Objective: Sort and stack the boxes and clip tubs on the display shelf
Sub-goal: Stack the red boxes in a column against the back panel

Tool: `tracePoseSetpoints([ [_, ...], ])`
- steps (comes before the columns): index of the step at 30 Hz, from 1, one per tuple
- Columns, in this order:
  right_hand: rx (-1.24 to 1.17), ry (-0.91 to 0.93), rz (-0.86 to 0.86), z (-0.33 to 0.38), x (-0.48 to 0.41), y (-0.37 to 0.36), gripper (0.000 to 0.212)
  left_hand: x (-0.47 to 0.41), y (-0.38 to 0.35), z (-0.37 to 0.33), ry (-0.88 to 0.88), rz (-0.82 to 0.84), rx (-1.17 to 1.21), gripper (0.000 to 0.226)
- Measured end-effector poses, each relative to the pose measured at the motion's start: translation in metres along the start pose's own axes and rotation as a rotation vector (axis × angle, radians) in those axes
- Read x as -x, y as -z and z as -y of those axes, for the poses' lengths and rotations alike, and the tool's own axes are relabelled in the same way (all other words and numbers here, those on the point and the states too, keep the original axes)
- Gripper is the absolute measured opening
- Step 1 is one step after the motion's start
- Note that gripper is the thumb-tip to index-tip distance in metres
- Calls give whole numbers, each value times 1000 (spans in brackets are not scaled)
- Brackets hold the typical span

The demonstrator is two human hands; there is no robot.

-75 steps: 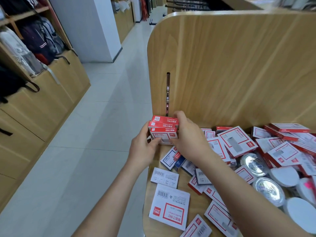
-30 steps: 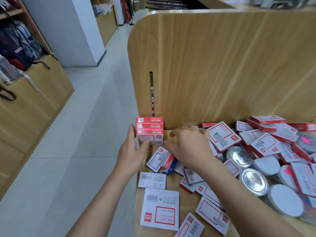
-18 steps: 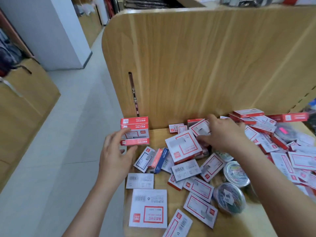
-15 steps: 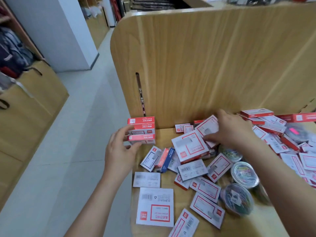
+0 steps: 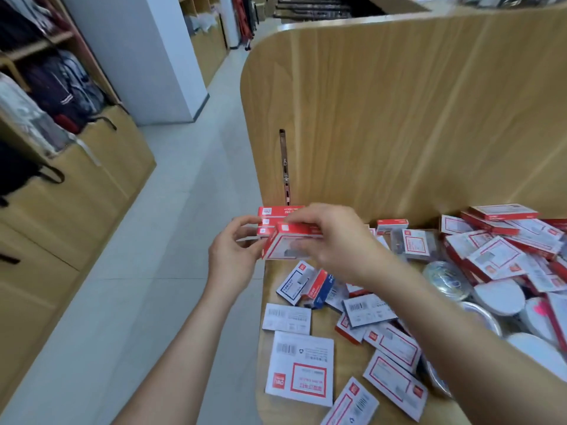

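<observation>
A small stack of red-and-white boxes (image 5: 271,215) stands at the shelf's back left corner. In front of it my right hand (image 5: 334,237) grips a red-and-white box (image 5: 287,245), tilted, just above the shelf. My left hand (image 5: 233,256) touches that box's left end with its fingertips, fingers curled. Loose red-and-white boxes (image 5: 491,246) lie in a heap to the right, and round clip tubs (image 5: 498,297) with white lids sit among them at the right edge.
The wooden shelf board (image 5: 325,326) carries flat boxes scattered at the front, one large (image 5: 300,368). A tall wooden back panel (image 5: 414,102) rises behind. To the left are a tiled aisle (image 5: 147,271) and wooden cabinets (image 5: 61,210) with bags.
My right hand went to the heap on the right, took a box and brought it back to the stack. My left hand stayed by the stack and now meets the box.
</observation>
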State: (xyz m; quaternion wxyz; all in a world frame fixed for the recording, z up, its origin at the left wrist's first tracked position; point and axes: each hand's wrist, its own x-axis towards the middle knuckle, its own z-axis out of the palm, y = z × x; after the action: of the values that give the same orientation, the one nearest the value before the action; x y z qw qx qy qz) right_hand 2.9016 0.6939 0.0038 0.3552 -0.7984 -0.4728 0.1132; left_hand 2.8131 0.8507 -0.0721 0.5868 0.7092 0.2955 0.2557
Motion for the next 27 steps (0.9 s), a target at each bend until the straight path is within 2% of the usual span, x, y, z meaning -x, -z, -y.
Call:
tracePoseSetpoints([
  [4, 261, 119, -66, -12, -9, -32, 31, 1, 12, -2, 45, 68, 115, 35],
  [6, 346, 187, -122, -18, -13, -42, 28, 8, 18, 0, 48, 115, 160, 46],
  [9, 447, 197, -166, -20, -18, -51, 26, 18, 17, 5, -32, 193, 60, 66],
  [15, 382, 110, -230, -19, -15, -54, 43, 0, 3, 10, -36, 284, -136, 89],
  [17, 404, 145, -256, -19, -7, -47, 30, -6, 4, 8, -40, 294, -147, 95],
  [19, 470, 233, -154, -21, 5, -44, 16, -10, 4, 6, -56, 301, -151, 94],
  [22, 589, 286, 121, -29, 23, -57, 26, -16, 4, 10, -39, 322, -136, 93],
  [25, 633, 205, 199, -34, 29, -68, 38, -18, 4, 11, -37, 335, -95, 94],
  [27, 667, 170, 195, -33, 29, -67, 33, -20, 4, 9, -34, 346, -100, 94],
])
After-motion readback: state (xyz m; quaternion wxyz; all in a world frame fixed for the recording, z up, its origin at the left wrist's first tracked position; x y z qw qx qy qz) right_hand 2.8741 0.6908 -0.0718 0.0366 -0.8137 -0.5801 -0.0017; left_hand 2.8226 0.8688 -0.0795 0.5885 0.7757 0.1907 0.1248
